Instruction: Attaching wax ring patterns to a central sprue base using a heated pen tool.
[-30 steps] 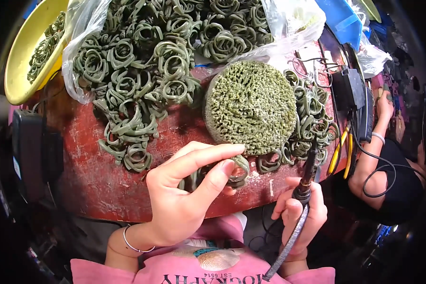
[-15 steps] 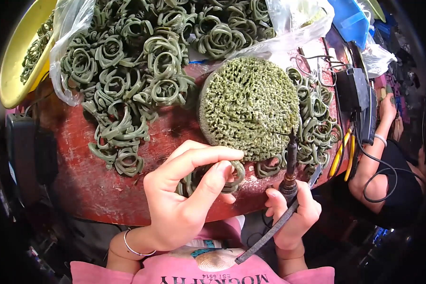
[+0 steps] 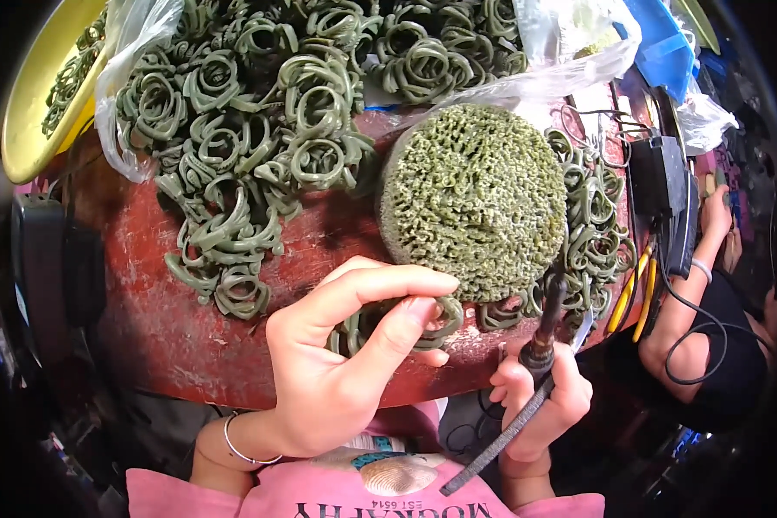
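Between thumb and forefinger, my left hand (image 3: 354,345) pinches a small dark-green ring (image 3: 449,318). More green ring pieces show behind its fingers; whether they are held too I cannot tell. My right hand (image 3: 540,397) is closed around a soldering-iron-like pen (image 3: 540,345), dark-tipped, its thick cord running down across my shirt. The pen's tip points up, just off the lower right edge of a round green block (image 3: 479,198) with a rough, pitted top. A thin metal blade (image 3: 584,330) shows beside my right fingers; I cannot tell whether they hold it.
A big heap of green rings (image 3: 233,147) covers the back left of the red table (image 3: 147,345), partly on clear plastic. More rings (image 3: 591,207) lie right of the block. Yellow-handled pliers (image 3: 634,293), a black box (image 3: 656,177) with cables and another person's arm (image 3: 686,302) are at right.
The whole view has shifted slightly, putting the block and rings farther right. The pen's tip has drawn back from the block's edge toward me. My left hand keeps its pinch on the ring.
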`<state>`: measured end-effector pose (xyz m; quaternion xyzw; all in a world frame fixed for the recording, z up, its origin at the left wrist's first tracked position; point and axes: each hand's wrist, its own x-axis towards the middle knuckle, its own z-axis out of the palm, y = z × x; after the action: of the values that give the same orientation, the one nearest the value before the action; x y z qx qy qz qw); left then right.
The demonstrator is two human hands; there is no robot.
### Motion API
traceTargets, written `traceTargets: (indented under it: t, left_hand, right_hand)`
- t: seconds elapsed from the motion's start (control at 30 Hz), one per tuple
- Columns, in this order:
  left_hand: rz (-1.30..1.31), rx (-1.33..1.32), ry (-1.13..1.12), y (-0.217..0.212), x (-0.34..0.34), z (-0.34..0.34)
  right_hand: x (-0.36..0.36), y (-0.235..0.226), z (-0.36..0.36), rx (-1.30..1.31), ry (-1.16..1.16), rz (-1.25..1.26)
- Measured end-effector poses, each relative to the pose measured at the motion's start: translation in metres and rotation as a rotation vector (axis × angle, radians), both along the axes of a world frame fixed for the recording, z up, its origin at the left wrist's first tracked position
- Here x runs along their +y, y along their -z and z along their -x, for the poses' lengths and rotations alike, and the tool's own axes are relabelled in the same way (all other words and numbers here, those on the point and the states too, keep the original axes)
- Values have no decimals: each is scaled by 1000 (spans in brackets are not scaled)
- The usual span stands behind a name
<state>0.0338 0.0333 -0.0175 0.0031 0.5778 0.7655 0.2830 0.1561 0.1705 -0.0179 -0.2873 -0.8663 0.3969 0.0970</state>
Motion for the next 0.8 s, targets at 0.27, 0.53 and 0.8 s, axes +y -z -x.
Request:
traceTargets:
  t: [0.27,0.53,0.8]
  left_hand:
    - [-2,70,45,3,-3,4]
    - [31,90,69,4,-4,4]
    - [42,113,71,4,-4,4]
  right_hand:
    - [-4,5,-5,139,-273,23]
    - [-4,8,-7,87,-264,-14]
    - [-4,7,-4,94,-245,39]
